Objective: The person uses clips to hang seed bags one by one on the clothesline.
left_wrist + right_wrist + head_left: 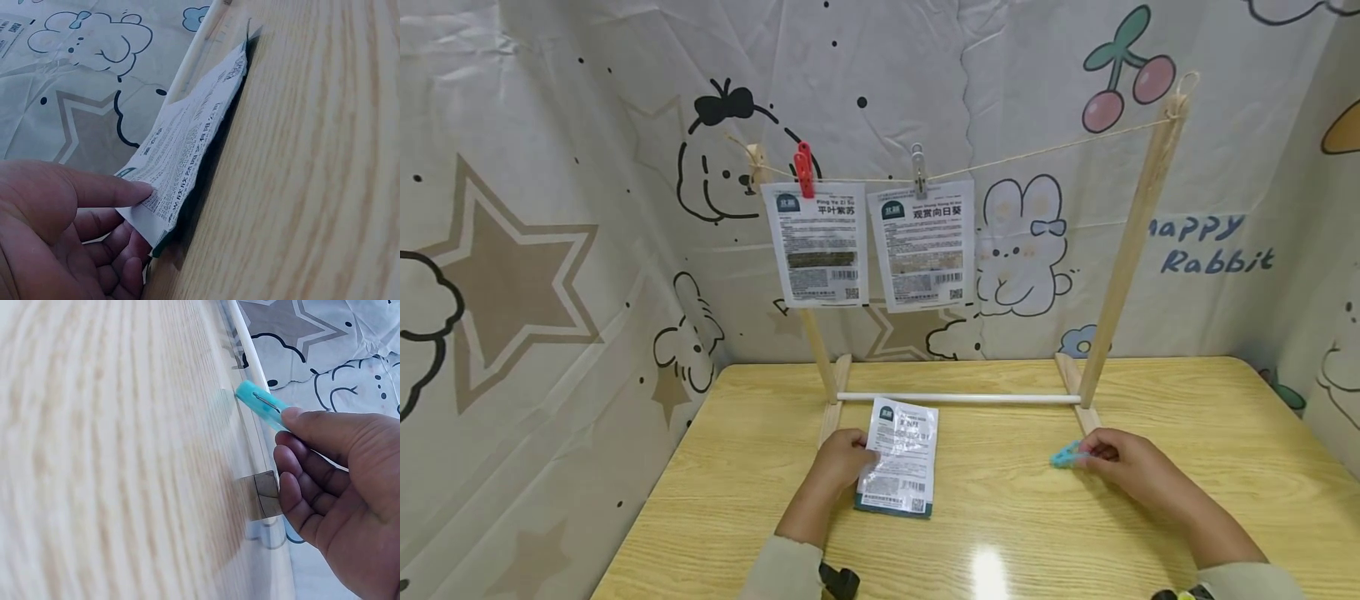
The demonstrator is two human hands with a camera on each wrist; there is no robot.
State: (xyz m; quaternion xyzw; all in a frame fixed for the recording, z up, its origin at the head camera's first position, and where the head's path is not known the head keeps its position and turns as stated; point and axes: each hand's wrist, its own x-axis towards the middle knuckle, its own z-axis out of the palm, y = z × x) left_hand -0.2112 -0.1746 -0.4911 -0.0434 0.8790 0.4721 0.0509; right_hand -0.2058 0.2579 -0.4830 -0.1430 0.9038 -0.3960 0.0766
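My left hand (844, 460) pinches the left edge of a white seed packet (898, 458) with a green bottom strip. In the left wrist view the thumb lies on the packet's printed face (187, 137) and the fingers are behind it; the packet is tilted close over the table. To the right, my right hand (1123, 467) holds a light-blue clothespin (1066, 455) by one end between thumb and forefinger. The right wrist view shows the clothespin (259, 403) pointing away from the fingertips, with the other fingers curled below.
A wooden frame (1131, 258) with a white crossbar (958, 398) stands at the table's back. On its string (1045, 152), a red clothespin (804, 169) and a grey clothespin (919, 171) hold up a left packet (817, 242) and a right packet (923, 246). Patterned cloth (625, 208) hangs behind.
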